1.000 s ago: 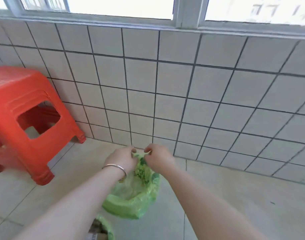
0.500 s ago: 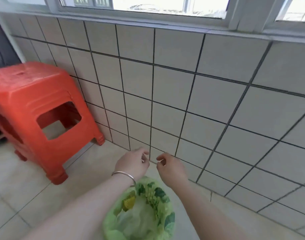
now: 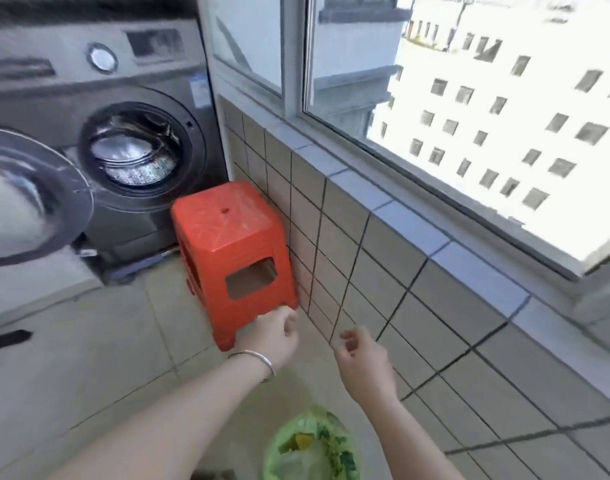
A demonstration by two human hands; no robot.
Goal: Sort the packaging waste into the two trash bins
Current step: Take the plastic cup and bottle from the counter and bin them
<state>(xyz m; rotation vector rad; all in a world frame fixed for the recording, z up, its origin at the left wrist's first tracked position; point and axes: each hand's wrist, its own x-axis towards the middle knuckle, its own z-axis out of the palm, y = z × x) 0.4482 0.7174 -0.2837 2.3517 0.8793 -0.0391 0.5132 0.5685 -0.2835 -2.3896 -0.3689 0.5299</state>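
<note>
Head view, landmark = red stool (image 3: 232, 252).

Stool: moulded plastic, boxy, scuffed flat top with a small centre hole, a rectangular cut-out in each visible side, short stubby feet. It is stood on pale floor tiles, its right side close against the tiled wall (image 3: 383, 271).

Bin bag (image 3: 310, 445): thin translucent green plastic, crinkled and glossy, with a leafy dark-green print and a yellow patch. It is seen below and right of the stool, at the bottom edge of the frame. Mouth is pointed up toward the camera; pale crumpled waste is visible inside. Long axis cannot be judged, since only the top is in frame.

Left hand (image 3: 274, 336): held in front of the stool's near right foot, above the bag. Fingers are curled inward, nothing seen held. A thin smooth metal bangle (image 3: 253, 358) is worn on the wrist.

Right hand (image 3: 364, 362): held right of the stool, near the wall, above the bag and apart from the left hand. Fingers are loosely bent, thumb and forefinger close together, nothing visibly pinched.

Washing machine (image 3: 123, 133): grey metal front-loader, set left of and behind the stool. Its round glass door (image 3: 30, 199) is swung open, and the ribbed steel drum is exposed.

Window (image 3: 470, 116): pale frame above the wall, up and right of the stool.
</note>
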